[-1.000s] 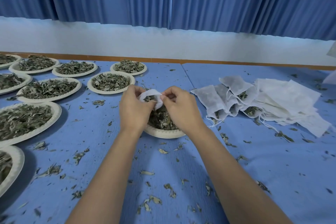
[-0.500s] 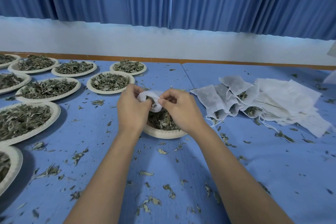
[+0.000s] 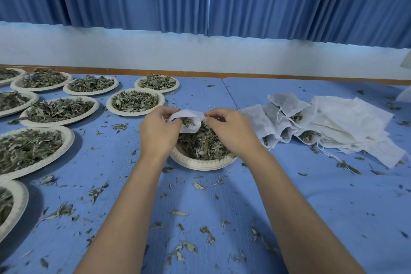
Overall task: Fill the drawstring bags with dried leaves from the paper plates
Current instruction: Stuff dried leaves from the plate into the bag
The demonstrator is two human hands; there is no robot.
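Observation:
A small white drawstring bag (image 3: 189,119) hangs between my hands above a paper plate (image 3: 200,163) heaped with dried leaves (image 3: 201,143). My left hand (image 3: 159,132) grips the bag's left side and my right hand (image 3: 231,132) pinches its right edge. The bag's mouth is spread and leaves show inside it. Most of the bag's body is hidden behind my fingers.
Several more paper plates of dried leaves (image 3: 135,102) cover the left of the blue table (image 3: 333,196). A pile of white bags (image 3: 329,127), some with leaves in them, lies to the right. Loose leaf bits are scattered over the table.
My hands have drawn slightly apart, stretching the bag wider over the plate. Both keep their hold on it.

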